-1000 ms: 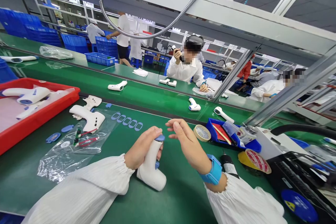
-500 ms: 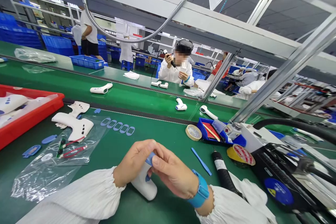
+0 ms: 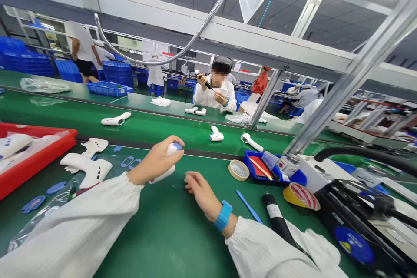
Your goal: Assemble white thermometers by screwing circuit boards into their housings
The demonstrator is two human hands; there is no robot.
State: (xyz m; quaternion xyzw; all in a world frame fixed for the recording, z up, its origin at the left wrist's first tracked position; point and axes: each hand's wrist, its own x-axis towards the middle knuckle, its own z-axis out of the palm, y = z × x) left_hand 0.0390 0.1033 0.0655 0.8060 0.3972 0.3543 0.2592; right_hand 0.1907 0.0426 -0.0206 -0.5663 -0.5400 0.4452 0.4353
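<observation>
My left hand [image 3: 155,159] is closed around a white infrared thermometer [image 3: 167,174] with a blue tip, held over the far part of the green bench; my fingers and palm hide much of its body. To the right, my right hand [image 3: 202,193], with a blue wristband, hovers low over the mat, fingers loosely bent and nothing in them. White thermometer shells [image 3: 86,167] and blue oval parts [image 3: 34,204] lie left of my left arm. Blue frame pieces [image 3: 127,161] show partly behind my left hand. A blue pry stick [image 3: 249,206] rests to the right.
A red tray [image 3: 61,145] with white shells stands at left. Finished-looking thermometers [image 3: 252,142] lie on the green conveyor ahead. At right are a tape roll [image 3: 239,170], a blue parts bin [image 3: 298,179], an electric screwdriver [image 3: 276,217] and a black device [image 3: 348,230]. A co-worker [image 3: 216,89] sits opposite.
My hands have parted. The left carried the thermometer forward and left toward the conveyor; the right let go of it and stayed over the bench. The view has shifted slightly.
</observation>
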